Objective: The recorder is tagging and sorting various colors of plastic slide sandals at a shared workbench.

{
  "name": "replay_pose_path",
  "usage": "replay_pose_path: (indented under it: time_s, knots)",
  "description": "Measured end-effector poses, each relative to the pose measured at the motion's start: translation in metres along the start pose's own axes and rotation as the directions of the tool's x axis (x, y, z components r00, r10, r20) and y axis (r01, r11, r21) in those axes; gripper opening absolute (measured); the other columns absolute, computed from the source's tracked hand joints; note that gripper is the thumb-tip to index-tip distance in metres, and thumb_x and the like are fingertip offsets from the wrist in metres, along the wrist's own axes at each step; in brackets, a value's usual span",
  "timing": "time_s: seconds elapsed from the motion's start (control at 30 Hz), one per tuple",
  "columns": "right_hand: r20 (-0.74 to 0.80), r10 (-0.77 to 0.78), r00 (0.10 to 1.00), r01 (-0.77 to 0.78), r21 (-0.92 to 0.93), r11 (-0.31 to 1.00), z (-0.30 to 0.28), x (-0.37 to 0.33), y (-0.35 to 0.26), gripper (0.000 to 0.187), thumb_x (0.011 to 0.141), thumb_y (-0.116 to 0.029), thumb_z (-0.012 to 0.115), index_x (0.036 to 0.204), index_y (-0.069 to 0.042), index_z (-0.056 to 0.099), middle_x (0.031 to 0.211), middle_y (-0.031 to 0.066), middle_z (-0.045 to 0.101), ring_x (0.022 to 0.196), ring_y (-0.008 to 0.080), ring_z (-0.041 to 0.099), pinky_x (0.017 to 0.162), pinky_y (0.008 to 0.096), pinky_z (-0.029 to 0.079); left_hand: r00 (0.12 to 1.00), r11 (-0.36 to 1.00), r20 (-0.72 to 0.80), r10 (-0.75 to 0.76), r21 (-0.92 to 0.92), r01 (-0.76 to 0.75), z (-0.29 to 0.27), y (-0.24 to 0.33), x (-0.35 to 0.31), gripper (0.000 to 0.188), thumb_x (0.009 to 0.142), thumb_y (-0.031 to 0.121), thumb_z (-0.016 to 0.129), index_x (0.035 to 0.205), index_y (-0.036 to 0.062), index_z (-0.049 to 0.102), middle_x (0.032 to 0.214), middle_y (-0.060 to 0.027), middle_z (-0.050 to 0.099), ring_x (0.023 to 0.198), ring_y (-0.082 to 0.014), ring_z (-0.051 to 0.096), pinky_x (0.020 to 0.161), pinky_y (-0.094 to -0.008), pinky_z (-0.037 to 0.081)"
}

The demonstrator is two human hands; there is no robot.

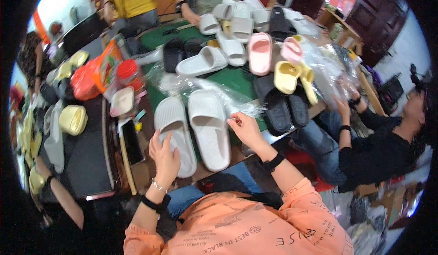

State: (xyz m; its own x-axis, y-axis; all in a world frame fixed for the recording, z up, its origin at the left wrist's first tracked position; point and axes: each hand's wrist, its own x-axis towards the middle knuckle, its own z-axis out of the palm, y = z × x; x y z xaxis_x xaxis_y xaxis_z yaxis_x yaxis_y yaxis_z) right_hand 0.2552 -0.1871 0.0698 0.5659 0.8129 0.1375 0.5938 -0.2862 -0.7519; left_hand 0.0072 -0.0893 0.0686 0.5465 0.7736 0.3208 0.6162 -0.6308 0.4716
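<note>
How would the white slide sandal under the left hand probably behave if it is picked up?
The white slide sandal looks thick and foam-like, so it is probably light for its size and bends a little. Its flat sole suggests it will not roll. The left hand rests on its heel end.

A footwear packing workshop: heaped slide sandals (237, 31) and clear plastic bags (328, 68) cover a shared worktable (232, 79).

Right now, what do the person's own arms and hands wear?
Both arms wear orange sleeves with dark printed lettering, pushed up above the wrists. The left hand has a thin silver bracelet and a black band at its wrist. The right hand has one black wristband. No gloves.
</note>
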Motion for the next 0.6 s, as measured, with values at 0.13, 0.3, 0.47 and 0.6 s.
replay_pose_path:
  time_s: [0.13, 0.3, 0.47, 0.6]
  knots:
    - [-0.369, 0.054, 0.928, -0.083, -0.062, 0.995, -0.026, -0.006, 0.024, 0.011, 0.078, -0.016, 0.055, 0.082, -0.005, 0.055, 0.072, 0.0155, 0.060, 0.067, 0.0315, 0.059, 0.059, 0.0386, 0.046, 0.980, 0.973, 0.065, 0.190, -0.143, -0.179, 0.012, 0.017, 0.005, 0.052, 0.068, 0.004, 0.060, 0.118, 0.0091, 0.048, 0.113, -0.0218, 0.039, 0.106, -0.0367, 0.037, 0.091, -0.0440, 0.029]
    - [-0.154, 0.115, 0.981, -0.139, -0.157, 0.978, -0.007, -0.005, 0.052, 0.018, 0.080, -0.023, 0.050, 0.083, -0.005, 0.052, 0.071, 0.0188, 0.058, 0.068, 0.0373, 0.057, 0.059, 0.0456, 0.045, 0.946, 0.996, 0.321, 0.054, -0.087, -0.027, 0.041, 0.024, 0.016, 0.060, 0.077, 0.014, 0.057, 0.131, 0.0063, 0.030, 0.130, -0.0345, 0.017, 0.121, -0.0471, 0.019, 0.099, -0.0459, 0.020]
    - [-0.282, 0.030, 0.959, -0.063, -0.109, 0.992, -0.015, -0.009, 0.057, 0.013, 0.079, -0.017, 0.054, 0.082, -0.004, 0.054, 0.071, 0.0164, 0.059, 0.068, 0.0342, 0.058, 0.058, 0.0434, 0.045, 0.955, 0.975, 0.287, -0.077, -0.177, 0.131, 0.079, 0.001, 0.030, 0.064, 0.080, 0.013, 0.053, 0.132, -0.0032, 0.019, 0.133, -0.0344, 0.012, 0.124, -0.0454, 0.015, 0.102, -0.0439, 0.015]
    - [-0.264, 0.105, 0.959, -0.100, 0.030, 0.994, -0.032, -0.008, 0.051, 0.016, 0.077, -0.019, 0.057, 0.078, -0.004, 0.057, 0.073, 0.0172, 0.059, 0.068, 0.0344, 0.057, 0.060, 0.0433, 0.045, 0.950, 0.965, 0.283, -0.134, -0.180, 0.189, 0.070, 0.006, 0.031, 0.065, 0.079, 0.010, 0.054, 0.132, -0.0028, 0.018, 0.134, -0.0330, 0.011, 0.125, -0.0438, 0.014, 0.103, -0.0420, 0.014]
